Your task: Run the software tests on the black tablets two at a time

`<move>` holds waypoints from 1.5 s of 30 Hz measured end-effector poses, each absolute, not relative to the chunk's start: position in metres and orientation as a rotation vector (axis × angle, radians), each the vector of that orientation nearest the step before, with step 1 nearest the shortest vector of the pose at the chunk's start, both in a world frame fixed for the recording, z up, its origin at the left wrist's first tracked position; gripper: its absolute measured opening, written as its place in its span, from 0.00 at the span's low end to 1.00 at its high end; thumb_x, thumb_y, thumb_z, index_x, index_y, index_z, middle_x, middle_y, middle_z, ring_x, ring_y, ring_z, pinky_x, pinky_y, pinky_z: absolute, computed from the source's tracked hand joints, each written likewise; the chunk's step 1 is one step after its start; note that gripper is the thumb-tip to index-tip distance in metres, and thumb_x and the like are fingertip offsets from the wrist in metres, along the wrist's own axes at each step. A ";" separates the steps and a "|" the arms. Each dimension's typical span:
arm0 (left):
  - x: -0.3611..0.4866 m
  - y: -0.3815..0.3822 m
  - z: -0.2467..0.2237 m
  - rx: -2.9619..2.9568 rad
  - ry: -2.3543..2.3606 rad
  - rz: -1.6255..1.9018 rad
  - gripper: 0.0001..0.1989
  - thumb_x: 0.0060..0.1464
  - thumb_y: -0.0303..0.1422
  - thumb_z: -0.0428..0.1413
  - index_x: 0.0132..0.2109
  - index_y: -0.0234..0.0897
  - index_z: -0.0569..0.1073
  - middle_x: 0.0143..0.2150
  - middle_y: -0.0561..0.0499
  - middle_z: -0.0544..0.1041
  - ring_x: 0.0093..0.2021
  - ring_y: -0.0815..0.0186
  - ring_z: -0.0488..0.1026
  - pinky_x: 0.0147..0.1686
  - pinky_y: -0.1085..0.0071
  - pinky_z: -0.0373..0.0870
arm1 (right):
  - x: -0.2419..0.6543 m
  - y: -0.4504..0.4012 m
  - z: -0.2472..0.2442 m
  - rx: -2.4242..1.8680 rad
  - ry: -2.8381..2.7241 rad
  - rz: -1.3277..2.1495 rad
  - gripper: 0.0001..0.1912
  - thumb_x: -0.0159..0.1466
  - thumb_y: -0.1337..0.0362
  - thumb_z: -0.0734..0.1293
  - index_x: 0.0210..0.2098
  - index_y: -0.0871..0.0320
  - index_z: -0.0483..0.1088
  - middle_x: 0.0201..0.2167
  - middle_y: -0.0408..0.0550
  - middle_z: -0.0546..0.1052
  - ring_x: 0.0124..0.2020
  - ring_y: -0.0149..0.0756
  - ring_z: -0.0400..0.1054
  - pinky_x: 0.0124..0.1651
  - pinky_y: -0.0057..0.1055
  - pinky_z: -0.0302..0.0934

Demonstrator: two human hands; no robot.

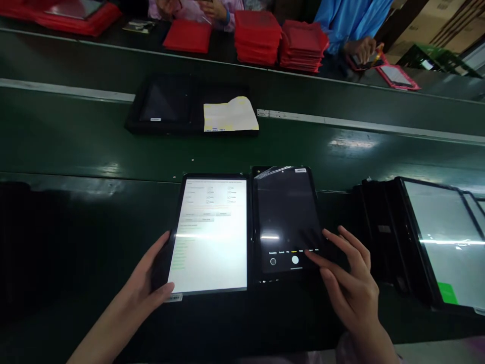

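Observation:
My left hand (146,270) grips the left edge of a tablet (208,235) lying on the dark green conveyor belt (94,151), its screen lit white with a form of checkboxes. My right hand (350,283) is spread next to a second tablet (286,217), fingertips at or just over its lower right screen. That dark screen shows a camera app, and a clear plastic film (278,172) lifts at its top edge. A third lit tablet (447,237) in a black case lies to the right of my right hand.
Farther up the belt lies a black tablet case (162,103) with a sheet of paper (230,114). Beyond the belt, co-workers' hands (361,49) handle pink-cased tablets beside stacks of red cases (257,38). Cardboard boxes (435,25) stand at the top right.

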State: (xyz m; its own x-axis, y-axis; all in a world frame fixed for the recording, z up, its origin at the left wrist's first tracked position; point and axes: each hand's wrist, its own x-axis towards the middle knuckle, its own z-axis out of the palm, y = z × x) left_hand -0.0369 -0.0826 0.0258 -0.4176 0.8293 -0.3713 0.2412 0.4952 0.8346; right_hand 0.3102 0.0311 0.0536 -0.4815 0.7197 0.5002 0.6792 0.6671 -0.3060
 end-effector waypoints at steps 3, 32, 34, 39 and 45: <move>-0.034 -0.093 0.030 0.929 1.954 0.775 0.53 0.57 0.61 0.57 0.80 0.51 0.44 0.83 0.44 0.50 0.80 0.38 0.49 0.74 0.36 0.48 | 0.310 0.030 0.057 -1.012 -2.295 0.101 0.15 0.74 0.71 0.63 0.50 0.55 0.81 0.62 0.55 0.75 0.70 0.53 0.63 0.60 0.49 0.71; -0.028 -0.095 0.035 1.014 2.003 0.638 0.53 0.60 0.59 0.54 0.81 0.53 0.36 0.84 0.41 0.43 0.81 0.36 0.43 0.71 0.33 0.55 | 0.300 0.034 0.049 -1.090 -2.320 0.047 0.13 0.75 0.68 0.64 0.45 0.54 0.82 0.61 0.55 0.75 0.70 0.54 0.63 0.58 0.51 0.74; -0.028 -0.095 0.036 1.006 2.007 0.632 0.53 0.60 0.59 0.54 0.80 0.53 0.36 0.84 0.41 0.43 0.81 0.36 0.42 0.71 0.32 0.54 | 0.298 0.033 0.048 -1.119 -2.297 0.039 0.12 0.75 0.67 0.64 0.46 0.54 0.82 0.61 0.55 0.76 0.70 0.54 0.62 0.59 0.53 0.74; -0.028 -0.092 0.039 1.008 2.000 0.616 0.53 0.60 0.60 0.54 0.80 0.50 0.36 0.84 0.39 0.39 0.81 0.37 0.39 0.73 0.31 0.46 | 0.295 0.035 0.050 -1.105 -2.295 0.089 0.13 0.75 0.68 0.63 0.49 0.53 0.80 0.62 0.54 0.75 0.71 0.54 0.61 0.59 0.53 0.74; -0.027 -0.089 0.041 0.953 1.991 0.616 0.54 0.59 0.62 0.54 0.80 0.51 0.36 0.84 0.42 0.35 0.81 0.36 0.36 0.72 0.30 0.46 | 0.275 0.039 0.052 -1.076 -2.339 0.073 0.13 0.75 0.66 0.64 0.54 0.53 0.78 0.66 0.56 0.71 0.76 0.58 0.53 0.62 0.59 0.71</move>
State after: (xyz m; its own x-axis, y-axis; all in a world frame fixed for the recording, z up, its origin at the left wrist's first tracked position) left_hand -0.0269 -0.0894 0.0411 -0.3728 0.8015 -0.4676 0.3976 0.5933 0.6999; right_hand 0.2750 0.0390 0.0518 -0.5221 0.7151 0.4648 0.6845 0.6765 -0.2717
